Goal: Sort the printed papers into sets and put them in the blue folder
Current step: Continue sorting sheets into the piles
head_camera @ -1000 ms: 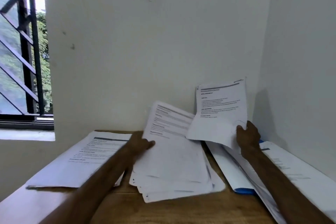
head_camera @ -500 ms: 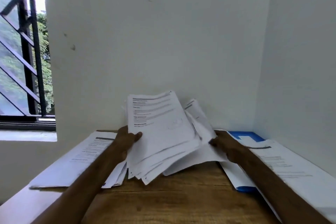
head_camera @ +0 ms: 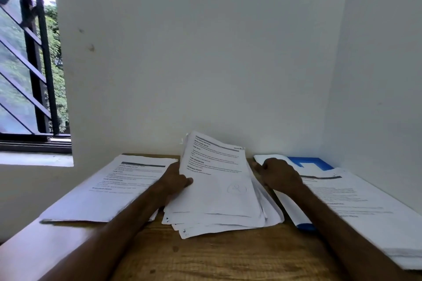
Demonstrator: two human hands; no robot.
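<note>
A loose middle stack of printed papers lies on the wooden table, its far end tilted up towards the wall. My left hand grips the stack's left edge, thumb on the top sheet. My right hand is curled at the stack's right edge; whether it holds paper I cannot tell. A second set of papers lies flat on the left. A third set lies on the right, over the blue folder, whose blue shows at the far corner and at the near edge.
White walls close the table at the back and right. A window with dark bars and its sill are on the left. Bare wood shows at the front of the table.
The sheet my right hand held up a second ago now lies on top of the middle stack. My right hand has come down to the stack's right edge. The stack has settled lower.
</note>
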